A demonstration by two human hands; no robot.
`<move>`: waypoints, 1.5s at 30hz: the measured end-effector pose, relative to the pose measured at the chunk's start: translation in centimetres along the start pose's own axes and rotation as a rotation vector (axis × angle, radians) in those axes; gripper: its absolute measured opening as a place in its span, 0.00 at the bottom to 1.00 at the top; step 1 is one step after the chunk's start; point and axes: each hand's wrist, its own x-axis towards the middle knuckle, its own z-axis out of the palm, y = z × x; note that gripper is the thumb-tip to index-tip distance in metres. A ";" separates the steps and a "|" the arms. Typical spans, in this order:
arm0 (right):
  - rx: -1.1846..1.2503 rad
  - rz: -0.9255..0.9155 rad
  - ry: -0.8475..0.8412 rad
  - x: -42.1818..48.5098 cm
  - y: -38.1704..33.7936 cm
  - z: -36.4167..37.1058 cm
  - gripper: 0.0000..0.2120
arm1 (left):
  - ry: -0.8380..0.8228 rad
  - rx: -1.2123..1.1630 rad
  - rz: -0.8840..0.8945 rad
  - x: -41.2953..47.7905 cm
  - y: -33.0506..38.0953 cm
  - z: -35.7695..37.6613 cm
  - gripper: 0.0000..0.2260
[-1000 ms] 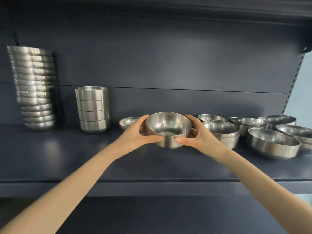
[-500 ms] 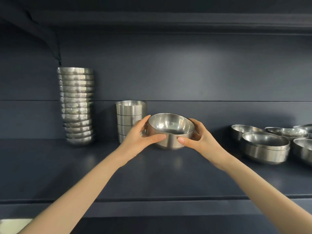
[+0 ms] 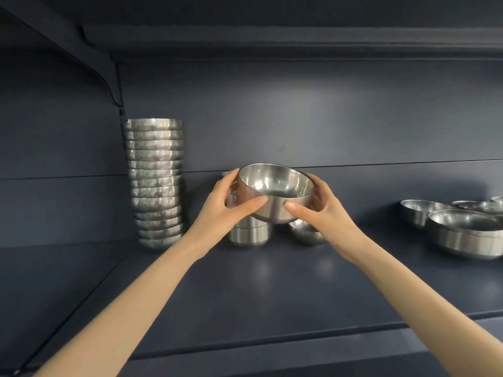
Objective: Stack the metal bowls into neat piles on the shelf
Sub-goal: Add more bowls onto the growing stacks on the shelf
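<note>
A shiny metal bowl point(image 3: 275, 194) is lifted off the dark shelf point(image 3: 272, 284), tilted a little toward me. My left hand point(image 3: 226, 210) grips its left side and my right hand point(image 3: 321, 210) grips its right side, thumbs on the near wall. Right behind and below it stands a short pile of straight-sided bowls point(image 3: 249, 235), mostly hidden by my left hand and the held bowl. A small single bowl point(image 3: 306, 234) sits on the shelf under my right hand.
A tall pile of several bowls point(image 3: 155, 183) stands at the left against the back wall. Loose and nested bowls point(image 3: 462, 235) lie at the far right. The upper shelf and its bracket point(image 3: 109, 74) hang overhead.
Both hands have carried the bowl up and to the left, from the loose bowls on the right to a spot in front of the short pile. The view has swung left.
</note>
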 end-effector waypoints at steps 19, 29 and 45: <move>-0.063 -0.055 0.003 12.7 -0.2 1.8 0.43 | 0.145 0.044 0.037 10.4 -2.1 -3.6 0.38; -0.096 -0.025 -0.039 15.1 2.8 2.2 0.30 | 0.202 0.058 -0.049 11.3 -5.0 -3.3 0.33; -0.003 0.029 -0.150 14.6 6.2 2.8 0.37 | 0.158 0.073 -0.124 9.0 -7.6 -1.0 0.33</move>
